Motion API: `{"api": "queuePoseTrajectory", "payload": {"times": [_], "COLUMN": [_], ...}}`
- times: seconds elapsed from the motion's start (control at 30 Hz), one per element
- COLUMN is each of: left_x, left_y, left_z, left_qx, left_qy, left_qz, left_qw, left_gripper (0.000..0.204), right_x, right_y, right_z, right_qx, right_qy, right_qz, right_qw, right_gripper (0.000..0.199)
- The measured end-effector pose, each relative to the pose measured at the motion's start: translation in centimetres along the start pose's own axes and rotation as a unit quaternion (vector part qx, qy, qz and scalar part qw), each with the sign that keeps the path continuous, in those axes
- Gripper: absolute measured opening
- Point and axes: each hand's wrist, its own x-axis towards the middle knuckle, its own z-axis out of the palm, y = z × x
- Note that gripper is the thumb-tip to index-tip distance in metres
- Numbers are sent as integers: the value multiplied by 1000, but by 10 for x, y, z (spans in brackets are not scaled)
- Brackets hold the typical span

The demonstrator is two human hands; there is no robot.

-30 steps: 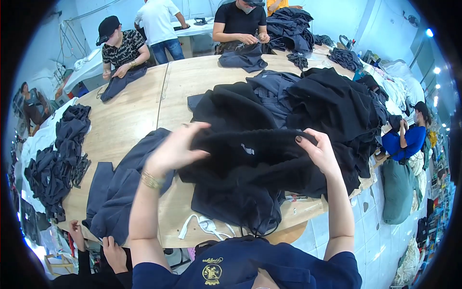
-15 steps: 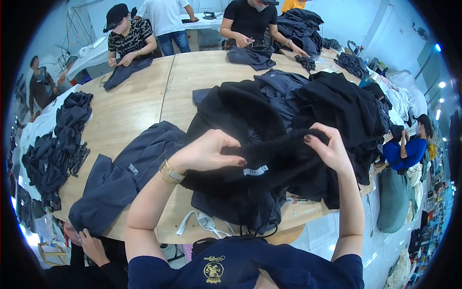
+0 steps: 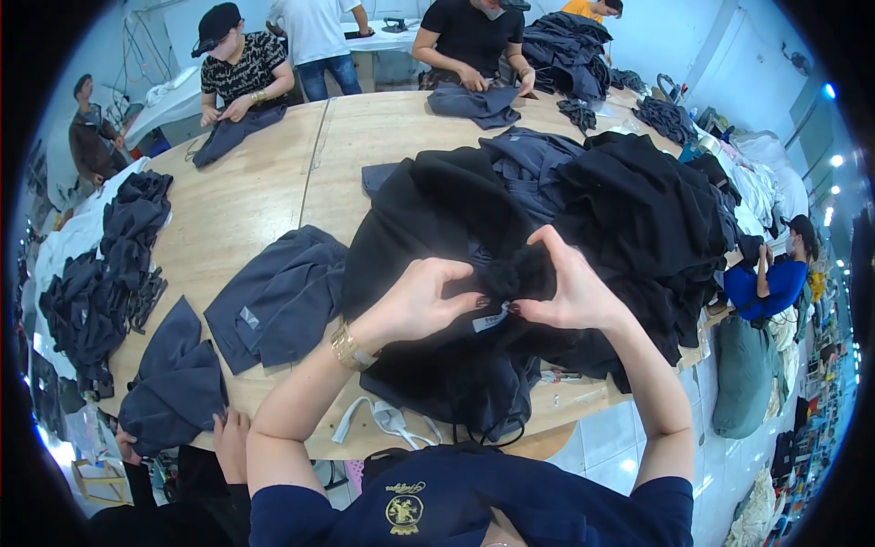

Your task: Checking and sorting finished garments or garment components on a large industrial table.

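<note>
A black garment (image 3: pixel 437 228) lies bunched on the wooden table (image 3: pixel 255 201) right in front of me. My left hand (image 3: pixel 421 299) and my right hand (image 3: pixel 567 290) both pinch a gathered fold of it, close together at its middle. A small white label (image 3: pixel 489 320) shows just below my fingers. A gold bracelet sits on my left wrist.
A big heap of black and dark grey clothes (image 3: pixel 638 201) fills the table's right side. Grey garments (image 3: pixel 278 296) lie to my left, with another person's hands (image 3: pixel 228 438) at the near edge. Several people work at the far edge. A white face mask (image 3: pixel 378 421) lies near me.
My hands, spread wide along the garment's edge a second ago, have come together at its middle and bunched the black cloth between them.
</note>
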Motion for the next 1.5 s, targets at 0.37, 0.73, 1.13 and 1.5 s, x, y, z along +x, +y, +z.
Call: {"api": "queuePoseTrajectory", "payload": {"times": [0.37,0.73,1.13,1.5], "left_x": [-10,29,-5,32], "left_y": [-28,55,0,13], "left_z": [-108,-50,-51,-62], "left_qx": [422,443,118,129], "left_qy": [167,133,147,58], "left_qz": [79,311,-95,201], "left_qw": [887,830,977,969], "left_gripper": [17,22,30,47], "right_x": [-36,-28,-37,-15], "right_y": [36,-67,-27,-16], "right_z": [-33,-44,-104,-60], "right_qx": [-171,-350,-151,18], "right_qy": [192,162,283,136], "right_qz": [172,-71,-15,35], "right_qw": [951,920,947,990], "right_gripper": [54,71,10,16]}}
